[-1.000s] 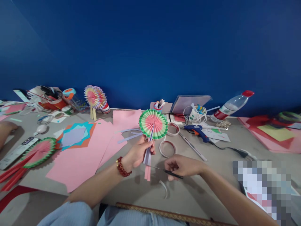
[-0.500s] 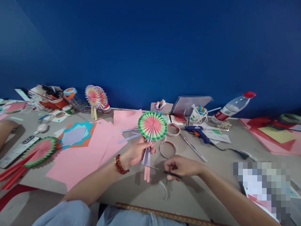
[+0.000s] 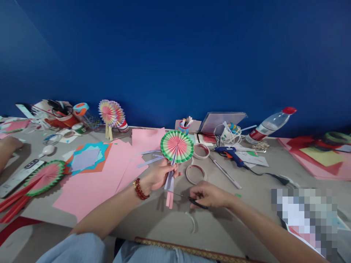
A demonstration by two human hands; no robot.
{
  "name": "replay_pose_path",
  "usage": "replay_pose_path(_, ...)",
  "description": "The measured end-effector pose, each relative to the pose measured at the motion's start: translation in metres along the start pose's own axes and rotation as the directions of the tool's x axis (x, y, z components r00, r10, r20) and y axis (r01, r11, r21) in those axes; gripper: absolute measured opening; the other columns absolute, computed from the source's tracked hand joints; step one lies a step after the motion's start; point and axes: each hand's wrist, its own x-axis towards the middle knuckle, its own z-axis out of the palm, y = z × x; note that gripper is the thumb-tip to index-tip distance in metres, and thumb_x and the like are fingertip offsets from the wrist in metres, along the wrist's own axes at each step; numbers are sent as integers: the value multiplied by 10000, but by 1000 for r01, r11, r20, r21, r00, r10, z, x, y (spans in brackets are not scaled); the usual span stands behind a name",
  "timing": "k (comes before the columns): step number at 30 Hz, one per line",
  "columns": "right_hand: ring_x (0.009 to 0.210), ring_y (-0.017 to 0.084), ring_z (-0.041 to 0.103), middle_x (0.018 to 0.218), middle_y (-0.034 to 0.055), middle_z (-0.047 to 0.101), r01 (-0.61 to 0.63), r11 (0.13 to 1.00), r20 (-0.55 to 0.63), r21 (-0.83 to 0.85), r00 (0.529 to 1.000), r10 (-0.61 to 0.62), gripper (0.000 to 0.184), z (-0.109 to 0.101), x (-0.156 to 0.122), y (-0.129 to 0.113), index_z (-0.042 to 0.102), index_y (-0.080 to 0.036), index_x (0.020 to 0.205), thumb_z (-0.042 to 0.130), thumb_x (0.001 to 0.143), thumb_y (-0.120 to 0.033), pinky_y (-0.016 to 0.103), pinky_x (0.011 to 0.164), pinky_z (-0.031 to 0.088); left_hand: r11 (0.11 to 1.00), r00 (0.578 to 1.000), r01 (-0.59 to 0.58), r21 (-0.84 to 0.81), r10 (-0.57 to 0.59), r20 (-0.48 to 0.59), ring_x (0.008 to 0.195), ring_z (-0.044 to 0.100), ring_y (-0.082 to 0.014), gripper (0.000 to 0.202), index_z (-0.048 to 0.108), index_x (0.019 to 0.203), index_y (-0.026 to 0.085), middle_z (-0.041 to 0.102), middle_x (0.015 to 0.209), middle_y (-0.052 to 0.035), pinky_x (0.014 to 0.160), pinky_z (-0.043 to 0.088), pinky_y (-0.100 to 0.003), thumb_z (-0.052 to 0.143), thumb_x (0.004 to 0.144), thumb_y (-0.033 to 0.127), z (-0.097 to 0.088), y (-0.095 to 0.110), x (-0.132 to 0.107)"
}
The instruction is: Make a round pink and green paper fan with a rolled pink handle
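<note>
My left hand is closed around the handle strips of a round pleated paper fan, green at the rim and pink in the middle. Its lilac strips and a pink strip hang below my fingers. In my right hand is a pair of black-handled scissors, fingers wrapped round the grips. The thin blades point left and reach across the strips near where lilac meets pink. A curled pale paper scrap lies on the table beneath.
Tape rolls, a utility knife and a blue glue gun lie beyond my right hand. Pink paper sheets cover the left, beside another watermelon-coloured fan. A plastic bottle leans at the back right. Another person's hand rests far left.
The scissors have moved slightly left, their blades now crossing the strips. A small green scrap now shows on the table right of my right hand. The other person's hand has shifted a little.
</note>
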Motion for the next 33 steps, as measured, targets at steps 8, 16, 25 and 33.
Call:
replay_pose_path(8, 587, 109, 442, 639, -40, 535, -47, 929, -95, -366, 995, 13, 194, -4, 2, 6, 583, -185, 729, 636, 818, -349, 233, 562, 271, 995, 995, -102, -4, 102, -18, 582, 528, -65, 311, 478, 898, 202, 547, 781, 52, 899, 498, -369, 767, 787, 228, -11, -7, 12)
replay_pose_path(16, 814, 247, 688, 889, 93, 746, -365, 602, -305, -710, 930, 205, 169, 8, -14, -9, 648, -191, 998, 618, 854, -276, 275, 602, 326, 980, 979, -197, -40, 194, -56, 581, 500, -51, 265, 467, 913, 208, 554, 822, 54, 846, 543, -357, 721, 835, 219, -22, 3, 12)
replay_pose_path(25, 877, 268, 720, 1051, 120, 729, -446, 438, -395, -780, 895, 209, 145, 34, -16, -22, 651, -189, 1005, 626, 863, -180, 283, 580, 358, 955, 951, -297, 6, 296, -86, 637, 551, -92, 212, 527, 1005, 201, 623, 857, 3, 821, 539, -346, 682, 860, 201, -46, 19, -15)
replay_pose_path(33, 871, 245, 702, 907, 48, 742, -288, 687, -266, -668, 954, 141, 130, 22, -7, -31, 656, -216, 945, 614, 862, -306, 275, 665, 390, 942, 946, -313, -120, 297, -128, 568, 488, -79, 197, 473, 815, 195, 585, 831, -6, 559, 479, -225, 652, 862, 263, -60, 20, -26)
